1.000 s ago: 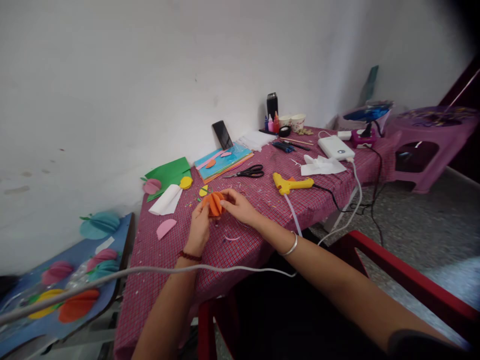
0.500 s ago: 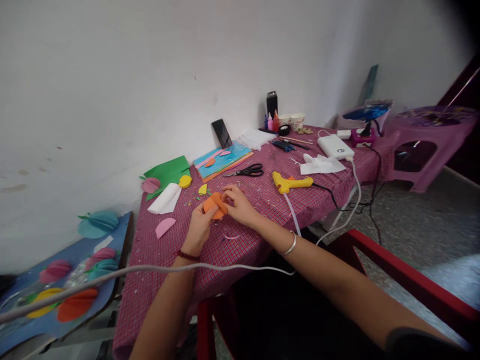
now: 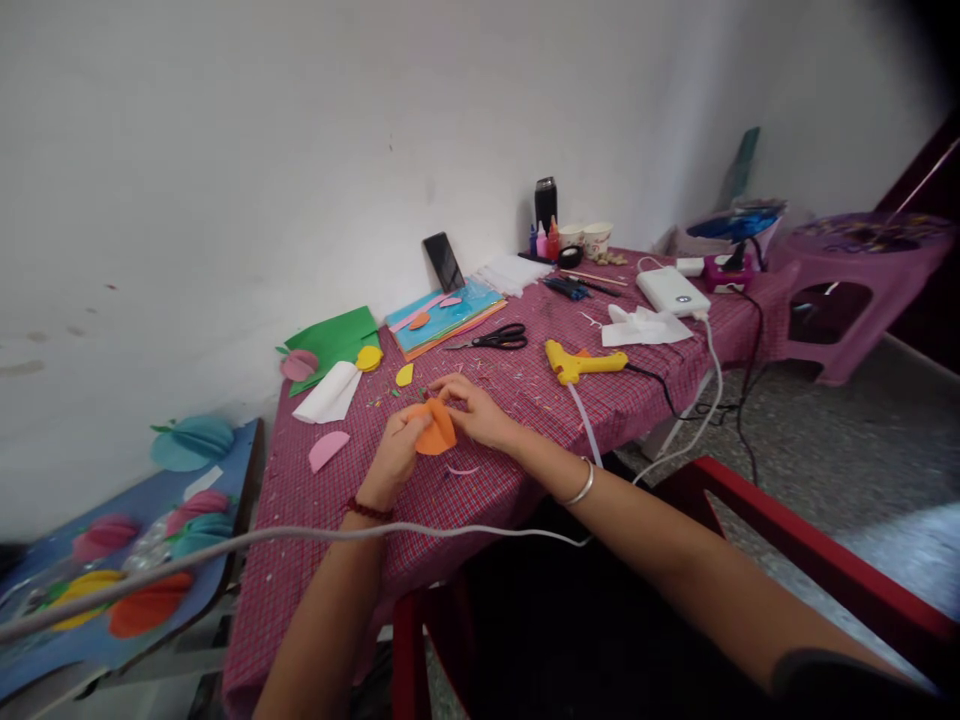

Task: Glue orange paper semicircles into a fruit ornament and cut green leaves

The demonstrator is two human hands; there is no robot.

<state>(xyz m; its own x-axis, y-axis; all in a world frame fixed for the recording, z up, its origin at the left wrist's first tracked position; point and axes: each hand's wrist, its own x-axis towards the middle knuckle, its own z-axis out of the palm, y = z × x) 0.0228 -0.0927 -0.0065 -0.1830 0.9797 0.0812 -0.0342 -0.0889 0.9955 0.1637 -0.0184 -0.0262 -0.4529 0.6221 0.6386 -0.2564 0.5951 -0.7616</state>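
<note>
Pinching folded, rounded orange paper (image 3: 438, 434), the left hand (image 3: 396, 452) sits beside the right hand (image 3: 480, 416), whose bent fingers touch it, grip unclear.

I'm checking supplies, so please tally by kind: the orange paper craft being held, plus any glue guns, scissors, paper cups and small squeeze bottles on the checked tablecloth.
Orange paper craft: 1
Glue gun: 1
Scissors: 1
Paper cups: 2
Squeeze bottles: 3
Total: 8

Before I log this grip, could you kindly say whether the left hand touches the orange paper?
Touching: the head view shows the left hand pinching the orange paper along its edge.
</note>
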